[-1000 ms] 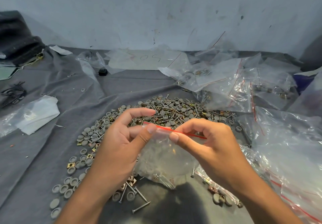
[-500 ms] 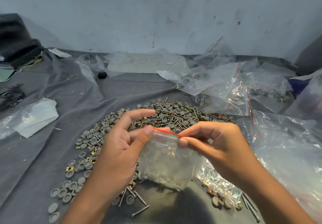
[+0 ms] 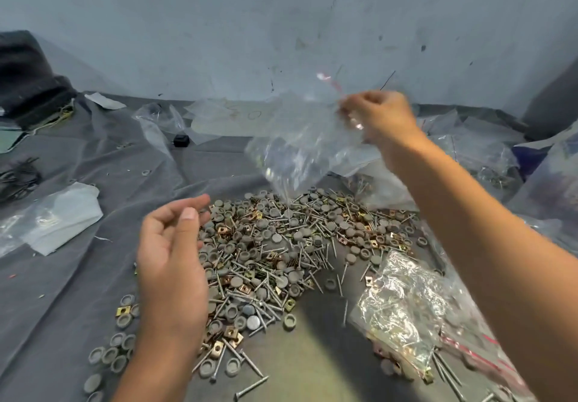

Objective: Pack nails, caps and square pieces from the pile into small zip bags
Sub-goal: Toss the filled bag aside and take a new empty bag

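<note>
- Grey cloth (image 3: 78,276) covers the bench, a scuffed pale wall (image 3: 281,26) stands behind it, and spread across the middle is the pile (image 3: 281,245): nails, grey round caps and brass-coloured square pieces all tangled together.
- Right hand (image 3: 378,114) is up high over the far edge of the pile, its grip pinched on the top edge of a small zip bag (image 3: 300,148) near the red seal strip; the bag hangs in the air, blurred, with some hardware showing through (how much, I cannot tell).
- Left hand (image 3: 172,261) hovers low by the near-left side of the pile, fingers loose and apart, holding nothing.
- Handling call: thin, slick film that looks limp, carrying what is likely a dense, pointed load, so nail tips could pierce it; I'd judge the thicker seal strip the safest place to hold, or a palm beneath.
- More filled bags (image 3: 406,308) lie to the right, one touching the pile's near edge.
- Loose caps look light and easy to roll; nails are best taken by the shank.
</note>
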`<state>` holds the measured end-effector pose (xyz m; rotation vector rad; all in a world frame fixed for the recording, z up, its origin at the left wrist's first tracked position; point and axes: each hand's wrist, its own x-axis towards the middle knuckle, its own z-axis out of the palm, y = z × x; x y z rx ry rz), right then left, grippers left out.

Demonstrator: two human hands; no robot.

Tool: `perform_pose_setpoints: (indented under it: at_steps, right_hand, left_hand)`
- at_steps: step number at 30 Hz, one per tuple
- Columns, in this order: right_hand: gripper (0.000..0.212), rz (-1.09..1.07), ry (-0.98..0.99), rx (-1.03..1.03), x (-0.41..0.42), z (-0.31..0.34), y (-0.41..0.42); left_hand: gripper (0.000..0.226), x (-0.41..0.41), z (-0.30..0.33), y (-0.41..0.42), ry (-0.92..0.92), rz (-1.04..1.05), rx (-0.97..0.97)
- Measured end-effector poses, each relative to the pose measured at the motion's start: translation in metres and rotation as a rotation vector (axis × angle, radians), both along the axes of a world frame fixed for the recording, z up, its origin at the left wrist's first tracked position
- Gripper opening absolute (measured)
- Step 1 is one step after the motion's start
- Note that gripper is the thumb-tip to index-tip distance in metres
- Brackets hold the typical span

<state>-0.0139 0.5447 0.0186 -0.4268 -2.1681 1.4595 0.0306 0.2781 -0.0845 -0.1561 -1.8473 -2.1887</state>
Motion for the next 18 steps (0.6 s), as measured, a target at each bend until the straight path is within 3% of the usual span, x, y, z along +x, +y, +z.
perform_pose_setpoints:
  at_steps: [3, 7, 9, 15, 18]
  right_hand:
    - [0.018, -0.184, -0.062, -0.203, -0.018, -0.012, 0.045]
    - [0.014, -0.145, -0.335, -0.323, -0.001, -0.054, 0.080]
    - [0.019, -0.099, -0.404, -0.216, 0.020, -0.068, 0.083]
    - [0.006, 0.128, -0.529, 0.482, 0.132, -0.094, 0.051]
    - [0.041, 0.110, -0.609, 0.619, 0.198, -0.105, 0.036]
  left_hand:
    - [0.015, 0.003, 0.001, 0.001, -0.009, -0.020, -0.045]
    - [0.017, 0.005, 0.003, 0.005, -0.030, -0.038, -0.086]
    - [0.017, 0.006, 0.003, 0.007, -0.037, -0.046, -0.101]
    - [0.013, 0.012, 0.001, 0.011, -0.030, -0.086, -0.166]
    - [0.014, 0.015, 0.000, 0.013, -0.041, -0.121, -0.200]
